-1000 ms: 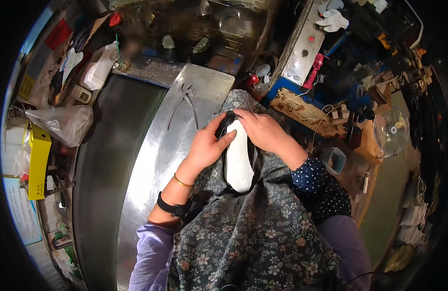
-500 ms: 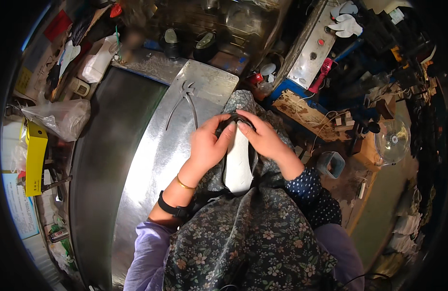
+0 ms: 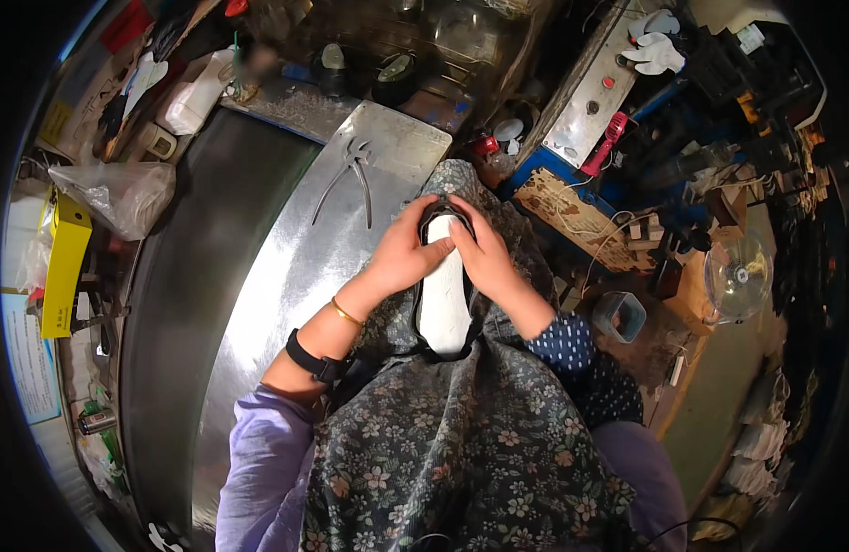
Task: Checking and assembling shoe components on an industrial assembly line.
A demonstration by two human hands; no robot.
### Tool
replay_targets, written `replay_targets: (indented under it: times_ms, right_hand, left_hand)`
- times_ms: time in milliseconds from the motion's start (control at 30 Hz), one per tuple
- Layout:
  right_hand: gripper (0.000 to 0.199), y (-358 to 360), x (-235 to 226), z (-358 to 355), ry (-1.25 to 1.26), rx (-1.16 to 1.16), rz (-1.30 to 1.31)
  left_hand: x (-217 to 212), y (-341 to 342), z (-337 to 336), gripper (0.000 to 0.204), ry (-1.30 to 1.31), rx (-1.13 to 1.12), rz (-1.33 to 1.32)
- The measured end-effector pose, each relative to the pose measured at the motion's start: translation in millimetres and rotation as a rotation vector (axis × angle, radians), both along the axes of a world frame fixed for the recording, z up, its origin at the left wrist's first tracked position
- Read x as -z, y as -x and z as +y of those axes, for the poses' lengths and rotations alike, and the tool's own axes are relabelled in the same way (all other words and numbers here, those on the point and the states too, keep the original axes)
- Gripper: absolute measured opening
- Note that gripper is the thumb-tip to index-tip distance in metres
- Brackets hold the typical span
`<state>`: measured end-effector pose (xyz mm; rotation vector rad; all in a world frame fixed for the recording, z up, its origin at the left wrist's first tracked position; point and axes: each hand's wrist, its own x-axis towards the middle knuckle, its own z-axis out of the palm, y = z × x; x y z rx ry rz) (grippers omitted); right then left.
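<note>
Floral apron (image 3: 424, 432) over lap. Shoe (image 3: 445, 313) lies on it, white bottom up; near end unheld, so might pivot if cloth slips. Left hand (image 3: 404, 258) and right hand (image 3: 487, 262) grasp far end, fingers at dark rim (image 3: 417, 315), thumbs on white; uneven squeeze could crease rim. Beyond left hand, pliers (image 3: 355, 160) on metal bench (image 3: 282, 253): wide swing could knock them.

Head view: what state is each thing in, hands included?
Left hand: gripping the shoe piece's far end
Right hand: gripping the same end
Shoe piece: white face up, dark material around its edge
Pliers: lying on the bench, handles spread
Tub: open-topped
Glove: unworn
Bag: crumpled; contents unclear
</note>
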<state>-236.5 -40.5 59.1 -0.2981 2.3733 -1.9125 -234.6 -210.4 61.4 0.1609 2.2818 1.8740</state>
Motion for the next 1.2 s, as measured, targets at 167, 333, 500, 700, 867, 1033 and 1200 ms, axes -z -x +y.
replay_targets:
  times_ms: [167, 333, 500, 700, 867, 1033, 1200]
  right_hand:
    - [0.026, -49.2, 39.2, 27.1, -0.037, 0.105, -0.135]
    - [0.042, -24.3, 33.3, 49.8, 0.393, 0.085, -0.424]
    - [0.073, -50.8, 74.9, 18.5, -0.070, 0.011, -0.379]
    - [0.041, -28.5, -1.2, -2.6, -0.835, -0.133, 0.086]
    - [0.049, -22.2, 21.4, 26.8, -0.535, -0.172, -0.138]
    - [0.067, -92.1, 71.3, 56.4, -0.048, -0.177, -0.414]
    - [0.063, -78.4, 1.5, 37.1, -0.578, -0.214, -0.240]
  left_hand:
    - [10.1, 28.3, -5.0, 0.050, 0.128, 0.057, 0.332]
    - [-6.2, 10.6, -4.3, 0.050, -0.400, 0.016, -0.224]
    - [17.0, -15.2, 4.2, 0.051, -0.400, -0.067, -0.296]
    - [22.4, -6.1, 2.0, 0.052, -0.361, -0.064, -0.234]
    - [9.1, -3.3, 11.2, 0.048, -0.265, -0.050, -0.239]
    - [22.1, -0.8, 15.8, 0.046, -0.277, -0.063, -0.165]
    - [6.9, -2.0, 13.4, 0.049, -0.281, -0.025, -0.218]
